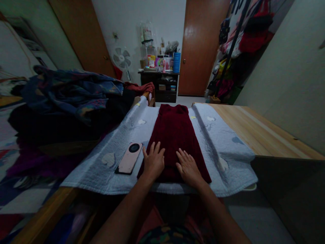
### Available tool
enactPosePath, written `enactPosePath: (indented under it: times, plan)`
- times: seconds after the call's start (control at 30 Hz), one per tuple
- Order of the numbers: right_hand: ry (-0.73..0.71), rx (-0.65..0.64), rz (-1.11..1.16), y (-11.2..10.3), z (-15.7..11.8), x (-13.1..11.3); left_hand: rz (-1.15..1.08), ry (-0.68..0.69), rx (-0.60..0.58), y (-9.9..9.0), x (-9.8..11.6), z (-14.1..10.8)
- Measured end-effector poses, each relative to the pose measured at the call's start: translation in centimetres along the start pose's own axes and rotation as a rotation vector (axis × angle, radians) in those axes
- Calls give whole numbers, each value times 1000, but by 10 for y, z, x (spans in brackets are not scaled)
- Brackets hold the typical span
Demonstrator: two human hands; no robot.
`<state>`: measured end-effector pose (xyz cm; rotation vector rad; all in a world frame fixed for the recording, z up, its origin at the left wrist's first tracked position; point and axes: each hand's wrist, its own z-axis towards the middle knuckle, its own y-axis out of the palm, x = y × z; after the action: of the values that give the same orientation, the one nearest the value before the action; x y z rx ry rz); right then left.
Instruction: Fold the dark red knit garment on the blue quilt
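A dark red folded garment [174, 130] lies lengthwise on a light blue-grey quilted cloth [223, 142]. My left hand [153, 161] rests flat on the garment's near left part, fingers spread. On its near right part lies my right hand [188, 167], palm down with the fingers stretched out. Neither hand grips anything. A pink phone [129, 158] with a round black camera ring sits on the cloth, just left of my left hand.
Dark and blue patterned clothes [68, 98] are heaped at the left. A wooden tabletop [256, 130] extends to the right. Farther back stand a black cabinet [166, 96], a white fan [122, 58] and a brown door [200, 44]. Bags hang at the upper right.
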<state>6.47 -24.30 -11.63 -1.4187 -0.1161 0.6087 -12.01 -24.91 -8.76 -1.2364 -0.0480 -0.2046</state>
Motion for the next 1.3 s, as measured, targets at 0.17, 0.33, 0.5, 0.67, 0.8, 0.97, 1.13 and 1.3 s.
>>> enactPosePath:
  times: [0.17,0.33,0.5,0.67,0.8,0.97,1.13,1.3]
  plan:
    - [1,-3,-24,0,0,-1,-201,176,-5,7,22,21]
    - [5,-28,-34,-3,0,-2,-247,137,-183,33,17,22]
    - [2,-4,-27,1,-1,-1,-224,100,-240,41,11,18]
    - [66,69,31,9,-2,1,-237,103,-293,38,10,19]
    - [59,72,140,3,-5,8,-260,104,-310,34,9,20]
    - [-18,52,315,-7,-13,26,-254,86,-300,35,11,20]
    - [-56,86,376,-2,-16,37,-225,85,-271,38,11,19]
    - [-48,177,341,7,-14,35,-218,86,-278,39,11,19]
